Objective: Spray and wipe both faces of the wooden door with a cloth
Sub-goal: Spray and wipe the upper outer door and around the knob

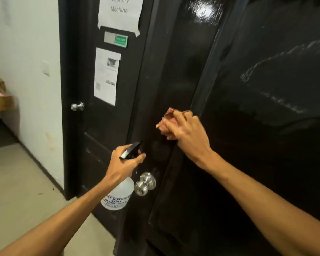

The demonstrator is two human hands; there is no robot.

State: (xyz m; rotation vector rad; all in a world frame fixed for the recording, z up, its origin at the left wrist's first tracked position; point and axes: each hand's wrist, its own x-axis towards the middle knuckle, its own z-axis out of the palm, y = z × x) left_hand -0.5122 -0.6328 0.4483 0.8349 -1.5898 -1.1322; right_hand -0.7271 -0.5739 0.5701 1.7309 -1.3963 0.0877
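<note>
A glossy dark wooden door [183, 74] fills the middle and right of the view, with a silver knob [145, 183] low on its left side. My right hand [187, 132] grips a crumpled pink-red cloth [165, 121] and presses it against the door above the knob. My left hand [125, 163] holds a clear spray bottle [118, 195] by its black trigger head [131, 150], nozzle pointed at the door just below the cloth. Wet streaks shine on the panel at the right.
A second dark door [92, 117] stands to the left with taped paper notices [107, 74], a small sign plate and its own silver knob [77, 106]. A white wall [26, 71], a wooden shelf edge [0, 102] and beige floor [22, 191] lie further left.
</note>
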